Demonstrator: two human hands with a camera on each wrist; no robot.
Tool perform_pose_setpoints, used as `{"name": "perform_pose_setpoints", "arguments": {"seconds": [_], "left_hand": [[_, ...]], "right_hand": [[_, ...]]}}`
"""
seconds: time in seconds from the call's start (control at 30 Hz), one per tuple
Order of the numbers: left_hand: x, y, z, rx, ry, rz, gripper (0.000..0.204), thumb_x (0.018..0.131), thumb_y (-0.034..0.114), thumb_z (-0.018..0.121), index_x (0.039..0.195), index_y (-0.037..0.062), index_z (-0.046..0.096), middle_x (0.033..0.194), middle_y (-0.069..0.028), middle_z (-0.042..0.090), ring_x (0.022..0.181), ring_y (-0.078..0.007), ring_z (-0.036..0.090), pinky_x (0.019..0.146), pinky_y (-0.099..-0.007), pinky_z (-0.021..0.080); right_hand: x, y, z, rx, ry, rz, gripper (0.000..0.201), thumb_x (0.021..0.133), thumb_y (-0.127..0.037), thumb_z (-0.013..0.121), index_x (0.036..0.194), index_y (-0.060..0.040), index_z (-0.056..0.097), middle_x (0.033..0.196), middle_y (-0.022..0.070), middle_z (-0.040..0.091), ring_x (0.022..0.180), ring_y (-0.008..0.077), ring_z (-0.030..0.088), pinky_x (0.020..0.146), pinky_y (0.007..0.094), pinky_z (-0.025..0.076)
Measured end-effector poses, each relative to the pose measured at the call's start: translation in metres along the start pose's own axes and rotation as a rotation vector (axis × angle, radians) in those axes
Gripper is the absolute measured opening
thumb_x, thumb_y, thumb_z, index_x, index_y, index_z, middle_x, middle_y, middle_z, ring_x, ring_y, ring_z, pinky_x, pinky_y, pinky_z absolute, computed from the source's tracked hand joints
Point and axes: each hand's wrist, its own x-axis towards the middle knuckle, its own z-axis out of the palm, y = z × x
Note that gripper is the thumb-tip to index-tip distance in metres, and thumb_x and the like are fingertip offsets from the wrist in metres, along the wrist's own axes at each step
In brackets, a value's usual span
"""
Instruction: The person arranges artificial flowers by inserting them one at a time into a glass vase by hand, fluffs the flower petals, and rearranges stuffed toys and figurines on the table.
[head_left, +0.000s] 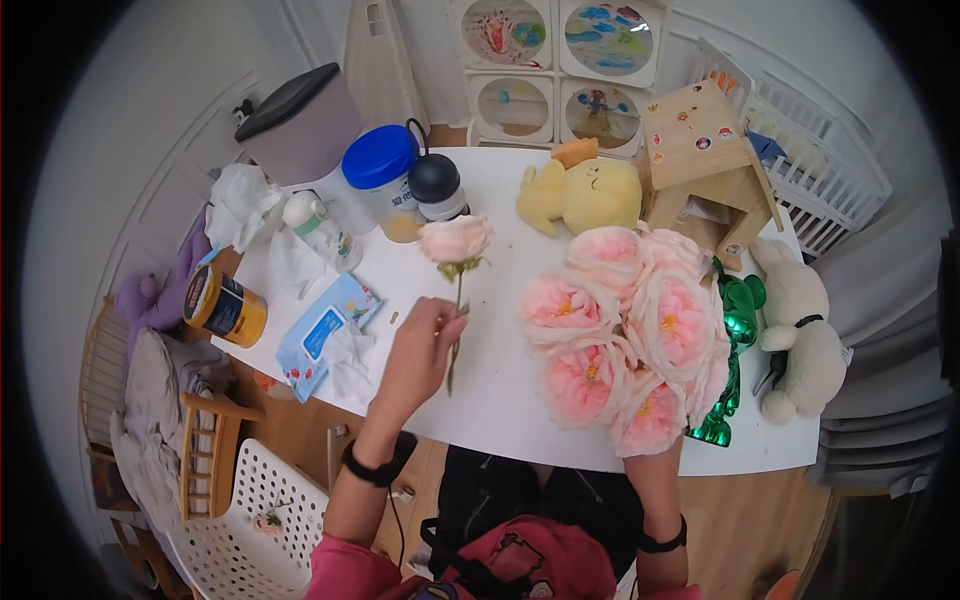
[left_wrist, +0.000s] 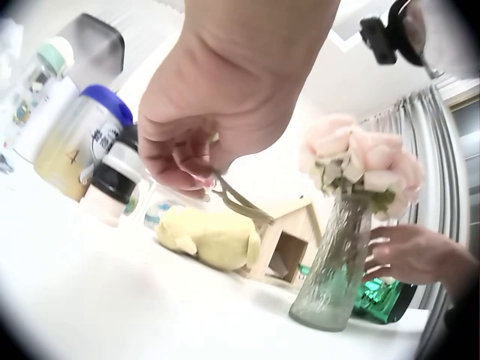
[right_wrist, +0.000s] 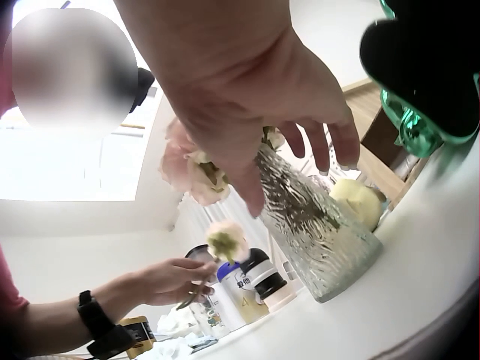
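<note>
My left hand (head_left: 420, 350) pinches the green stem of a single pale pink rose (head_left: 455, 241) over the left half of the white table. Its bloom points away from me, and the stem's cut end shows below the fingers in the left wrist view. Several large pink roses (head_left: 680, 322) stand in a ribbed clear glass vase (left_wrist: 330, 270) on the table's right side. Beside the vase neck is my right hand (left_wrist: 409, 253), fingers loosely spread and thumb along the other side of the glass. From the head view, the blooms hide the vase and most of that hand.
A shiny green figure (head_left: 738, 310) and a white plush toy (head_left: 800, 330) are right of the roses. Behind them sit a yellow plush (head_left: 600, 195) and wooden house (head_left: 700, 150). At left are a blue-lidded tub (head_left: 380, 170), black-topped container (head_left: 435, 185), bottle (head_left: 322, 232) and wipes pack (head_left: 325, 325).
</note>
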Motion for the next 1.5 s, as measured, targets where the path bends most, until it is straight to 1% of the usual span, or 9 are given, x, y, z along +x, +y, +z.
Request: {"name": "perform_pose_setpoints", "arguments": {"seconds": [0.17,0.27,0.4,0.5,0.6,0.67,0.8,1.17,1.5], "left_hand": [[-0.067,0.031,-0.042,0.223,-0.188,0.291,0.031,0.079,0.012,0.07,0.106,0.0033,0.058,0.096,-0.0161,0.054,0.081,-0.0357,0.055,0.077,-0.0392,0.048],[-0.082,0.077,-0.038,-0.444,-0.451,-0.122,0.031,0.071,0.011,0.071,0.1,0.0044,0.063,0.106,-0.0147,0.052,0.1,-0.0327,0.049,0.086,-0.0382,0.043],[-0.076,0.111,-0.009,-0.041,-0.554,0.466,0.029,0.074,0.013,0.069,0.101,0.0048,0.065,0.105,-0.0076,0.053,0.1,-0.0271,0.049,0.084,-0.0355,0.042],[-0.077,0.121,0.008,-0.01,-0.527,0.658,0.028,0.076,0.014,0.067,0.103,0.0068,0.066,0.104,-0.0048,0.054,0.099,-0.0244,0.049,0.082,-0.034,0.043],[-0.08,0.115,0.022,-0.028,-0.488,0.699,0.03,0.077,0.015,0.068,0.106,0.0096,0.065,0.103,-0.0051,0.052,0.096,-0.024,0.05,0.083,-0.0349,0.043],[-0.085,0.102,0.034,-0.215,-0.414,0.506,0.031,0.081,0.018,0.071,0.108,0.0071,0.063,0.102,-0.0072,0.051,0.091,-0.0257,0.051,0.08,-0.0354,0.045],[-0.086,0.08,0.062,-0.038,-0.253,0.155,0.033,0.083,0.02,0.072,0.109,0.0033,0.06,0.104,-0.0155,0.051,0.091,-0.034,0.052,0.075,-0.0367,0.047],[-0.059,0.077,0.111,-0.207,-0.114,0.273,0.045,0.077,0.009,0.068,0.119,0.0023,0.057,0.117,-0.0205,0.057,0.106,-0.0419,0.053,0.09,-0.0453,0.044],[-0.032,0.065,0.131,-0.051,0.04,0.383,0.066,0.07,0.022,0.077,0.127,0.0007,0.051,0.128,-0.0197,0.053,0.12,-0.0368,0.05,0.1,-0.0454,0.04]], "right_hand": [[-0.021,-0.028,-0.049,-0.158,-0.293,0.183,0.049,0.076,-0.006,0.072,0.12,0.0029,0.053,0.109,0.0126,0.064,0.098,0.0319,0.061,0.085,0.0367,0.049],[-0.013,-0.061,-0.061,0.305,-0.748,0.379,0.041,0.074,-0.016,0.073,0.11,-0.0001,0.06,0.1,0.0207,0.063,0.09,0.0379,0.059,0.08,0.0405,0.048],[-0.037,-0.032,-0.035,0.964,-0.87,0.033,0.03,0.08,-0.014,0.065,0.107,-0.002,0.06,0.105,0.0114,0.06,0.099,0.0234,0.057,0.082,0.0295,0.047],[-0.002,-0.061,-0.066,0.957,-0.717,-0.233,0.026,0.081,-0.012,0.064,0.105,-0.0016,0.061,0.104,0.0125,0.061,0.097,0.021,0.059,0.083,0.0288,0.047],[-0.021,-0.049,-0.078,0.836,-0.757,0.295,0.018,0.081,-0.006,0.063,0.098,-0.0005,0.064,0.097,0.0127,0.064,0.086,0.0191,0.062,0.075,0.0276,0.049],[-0.039,-0.014,-0.064,0.423,-0.286,-0.118,0.01,0.079,0.002,0.062,0.089,0.0019,0.066,0.087,0.0131,0.065,0.074,0.0186,0.063,0.064,0.0269,0.049],[-0.043,0.015,-0.047,0.546,0.167,0.264,0.01,0.083,0.006,0.058,0.088,0.0037,0.066,0.08,0.013,0.063,0.065,0.0175,0.057,0.057,0.0262,0.046],[-0.004,0.003,-0.019,0.309,0.331,0.099,0.036,0.095,-0.031,0.057,0.087,0.0044,0.058,0.091,0.0117,0.064,0.081,0.0196,0.061,0.075,0.0288,0.046],[0.012,-0.007,-0.004,0.323,0.424,-0.065,0.024,0.09,-0.014,0.065,0.077,0.0027,0.053,0.075,0.009,0.055,0.065,0.0161,0.05,0.056,0.0275,0.036]]}}
